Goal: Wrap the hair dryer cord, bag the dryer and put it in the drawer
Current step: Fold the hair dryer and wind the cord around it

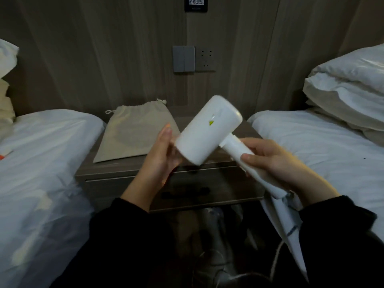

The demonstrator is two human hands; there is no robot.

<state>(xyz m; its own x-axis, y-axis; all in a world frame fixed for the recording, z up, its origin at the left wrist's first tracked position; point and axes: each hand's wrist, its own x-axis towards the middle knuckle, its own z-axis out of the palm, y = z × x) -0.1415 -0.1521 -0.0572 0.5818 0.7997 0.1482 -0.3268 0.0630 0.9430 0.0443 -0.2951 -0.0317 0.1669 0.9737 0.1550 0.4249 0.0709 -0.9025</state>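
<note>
It looks like a hotel bedroom: a white bed (41, 154) and a second bed (315, 146) flank a nightstand (116, 167) with a drawer (116, 194). There are stacked pillows (349, 84), and the wall carries switches (184, 58), a socket (205, 58) and a QR-code sign (196, 3).

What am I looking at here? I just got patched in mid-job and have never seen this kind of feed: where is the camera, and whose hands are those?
There is no machine here: a person is working with bare hands. The single picture comes from a wide-angle camera worn on their head, looking forward and down, so the edges bend. The right hand grips the handle of a white hair dryer. The left hand is open, fingers straight, at the end of the dryer's barrel. The cord hangs loose below the handle, not yet wrapped. Behind the hands, a beige drawstring bag lies flat on a nightstand between two beds. The nightstand's drawer looks closed.
</note>
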